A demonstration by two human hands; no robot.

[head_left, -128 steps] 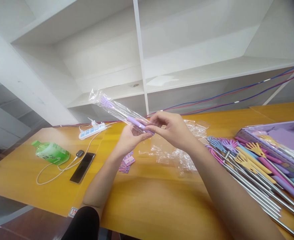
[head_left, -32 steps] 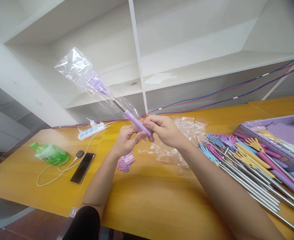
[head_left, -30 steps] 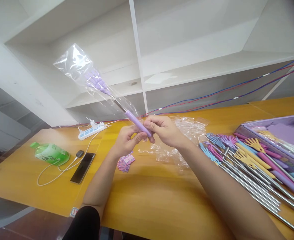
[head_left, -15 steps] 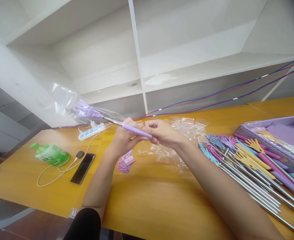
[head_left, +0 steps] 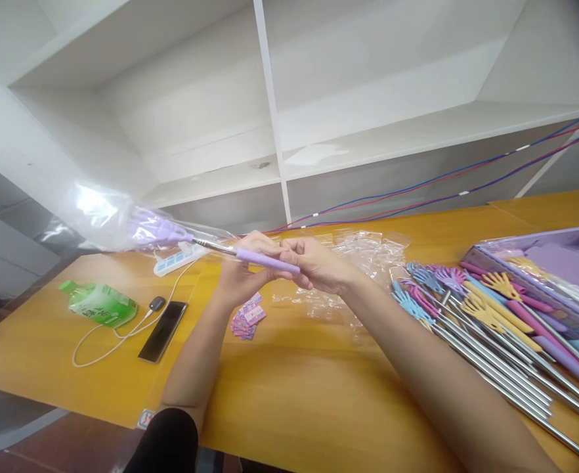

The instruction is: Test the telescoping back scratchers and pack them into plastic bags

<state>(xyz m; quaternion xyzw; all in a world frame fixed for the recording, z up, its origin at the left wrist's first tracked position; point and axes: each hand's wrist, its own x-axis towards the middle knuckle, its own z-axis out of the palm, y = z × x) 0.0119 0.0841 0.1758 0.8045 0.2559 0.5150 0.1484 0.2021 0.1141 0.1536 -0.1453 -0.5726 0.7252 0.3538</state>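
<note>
A purple back scratcher with a metal shaft is held up above the table, its hand-shaped head pointing left. Clear plastic bag film covers the head and runs along the shaft. My left hand is closed around the handle from below and behind. Fingers of my right hand pinch the handle's end; the bag's edge there is hard to make out. Beyond my right hand lies a heap of clear plastic bags. Small pink and purple cards lie below my left hand.
More back scratchers with coloured heads lie in a pile at right, beside a purple box. To the left are a green bottle, a phone, a white cable and a power strip. Shelving rises behind.
The bagged head of the back scratcher has swung left and slightly down, so the scratcher lies flatter. Both hands keep their hold and have barely moved.
</note>
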